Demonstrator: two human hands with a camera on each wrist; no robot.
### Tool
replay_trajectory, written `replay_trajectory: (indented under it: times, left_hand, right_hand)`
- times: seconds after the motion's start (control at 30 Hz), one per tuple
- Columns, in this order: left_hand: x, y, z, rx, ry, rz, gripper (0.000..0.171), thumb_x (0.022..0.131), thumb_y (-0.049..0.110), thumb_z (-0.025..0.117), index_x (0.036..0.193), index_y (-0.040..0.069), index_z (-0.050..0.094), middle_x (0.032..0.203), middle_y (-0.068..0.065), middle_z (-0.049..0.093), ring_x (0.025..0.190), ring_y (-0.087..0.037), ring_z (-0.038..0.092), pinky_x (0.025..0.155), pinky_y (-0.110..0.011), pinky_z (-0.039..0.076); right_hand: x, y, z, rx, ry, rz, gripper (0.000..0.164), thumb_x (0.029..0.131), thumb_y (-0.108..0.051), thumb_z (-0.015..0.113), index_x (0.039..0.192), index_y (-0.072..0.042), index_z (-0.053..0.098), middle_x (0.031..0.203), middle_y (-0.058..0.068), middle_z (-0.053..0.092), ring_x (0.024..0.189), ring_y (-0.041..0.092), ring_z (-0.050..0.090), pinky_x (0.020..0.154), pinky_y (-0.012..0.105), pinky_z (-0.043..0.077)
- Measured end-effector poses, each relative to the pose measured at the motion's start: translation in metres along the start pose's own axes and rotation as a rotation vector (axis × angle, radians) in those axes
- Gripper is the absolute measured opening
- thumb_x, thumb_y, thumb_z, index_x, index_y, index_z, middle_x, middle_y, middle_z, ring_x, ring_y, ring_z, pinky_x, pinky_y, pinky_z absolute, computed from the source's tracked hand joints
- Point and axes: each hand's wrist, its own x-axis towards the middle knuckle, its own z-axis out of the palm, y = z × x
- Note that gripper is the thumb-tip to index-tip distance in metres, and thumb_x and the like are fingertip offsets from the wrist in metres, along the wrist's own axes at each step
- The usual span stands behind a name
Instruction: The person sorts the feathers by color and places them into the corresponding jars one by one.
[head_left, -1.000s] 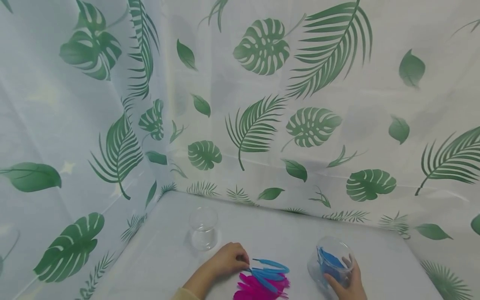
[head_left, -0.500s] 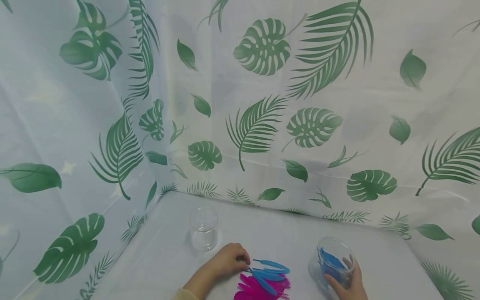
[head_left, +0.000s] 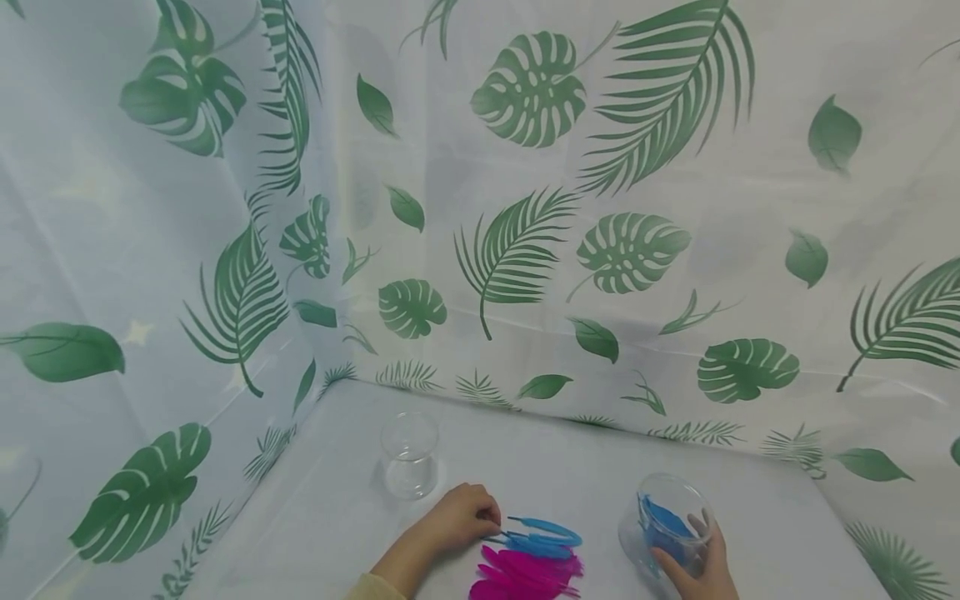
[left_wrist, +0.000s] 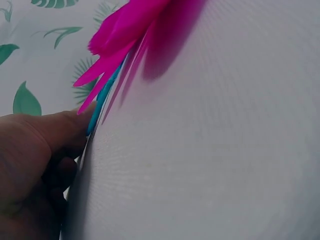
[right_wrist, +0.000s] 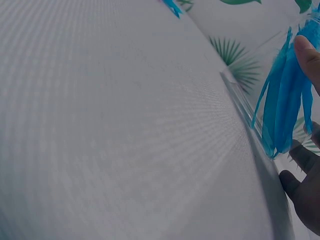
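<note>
My left hand pinches the quill end of a blue feather among the blue feathers on the table. Fluffy pink feathers lie right beside them, on the near side. In the left wrist view, thumb and fingers meet at a blue feather's tip, under the pink ones. Over on the right, my right hand grips a clear cup, tilted, its fingers round the wall. Inside that cup are more blue feathers, seen through the side.
A second clear cup stands behind my left hand. The white tabletop ends at a curtain printed with green leaves, which closes off the back and left.
The blue feather that slanted across the pink ones has swung up alongside the other blue feathers. My right hand and its cup hold nearly the same place; the head view shifted slightly.
</note>
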Motion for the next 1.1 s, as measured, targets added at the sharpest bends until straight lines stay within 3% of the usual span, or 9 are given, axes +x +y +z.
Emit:
replay_trajectory:
  times: [0.2, 0.4, 0.5, 0.7, 1.1]
  left_hand:
    - [-0.0002, 0.0036, -0.0012, 0.034, -0.032, -0.042, 0.005, 0.088, 0.035, 0.070, 0.086, 0.030, 0.071, 0.081, 0.020, 0.054, 0.081, 0.002, 0.046, 0.076, -0.018, 0.041]
    - [0.0003, 0.0031, -0.0021, 0.058, -0.028, -0.014, 0.005, 0.090, 0.033, 0.068, 0.089, 0.029, 0.070, 0.083, 0.019, 0.057, 0.083, 0.002, 0.049, 0.078, -0.019, 0.043]
    - [-0.0006, 0.0019, -0.0036, -0.006, -0.040, -0.039, 0.005, 0.092, 0.031, 0.065, 0.092, 0.028, 0.068, 0.086, 0.018, 0.059, 0.085, 0.001, 0.051, 0.081, -0.021, 0.045]
    - [-0.0023, 0.0017, -0.0091, -0.216, -0.066, -0.177, 0.008, 0.095, 0.035, 0.062, 0.093, 0.028, 0.063, 0.086, 0.018, 0.059, 0.084, 0.000, 0.053, 0.080, -0.026, 0.048]
    - [0.0008, 0.0020, -0.0089, -0.307, -0.035, -0.180, 0.004, 0.087, 0.026, 0.072, 0.090, 0.026, 0.069, 0.080, 0.017, 0.063, 0.077, 0.002, 0.055, 0.076, -0.021, 0.048]
  right_hand:
    - [0.0006, -0.0002, -0.0002, -0.003, -0.003, 0.004, 0.142, 0.071, -0.072, 0.072, 0.153, -0.011, -0.027, 0.162, 0.029, -0.003, 0.142, 0.060, 0.011, 0.109, 0.074, 0.020]
    - [0.0023, 0.0047, 0.0002, -0.001, -0.009, 0.013, 0.141, 0.072, -0.072, 0.071, 0.152, -0.012, -0.028, 0.162, 0.028, -0.006, 0.142, 0.059, 0.009, 0.109, 0.075, 0.018]
    - [0.0029, 0.0063, 0.0005, 0.001, -0.014, 0.014, 0.141, 0.072, -0.073, 0.071, 0.152, -0.012, -0.029, 0.162, 0.028, -0.007, 0.142, 0.059, 0.009, 0.108, 0.075, 0.019]
    - [0.0045, 0.0074, 0.0005, 0.003, -0.024, 0.011, 0.140, 0.074, -0.070, 0.072, 0.152, -0.012, -0.029, 0.162, 0.028, -0.007, 0.142, 0.060, 0.010, 0.108, 0.075, 0.019]
    - [0.0040, 0.0044, 0.0001, 0.003, -0.008, 0.020, 0.140, 0.073, -0.070, 0.072, 0.152, -0.014, -0.029, 0.162, 0.028, -0.005, 0.142, 0.060, 0.010, 0.108, 0.075, 0.021]
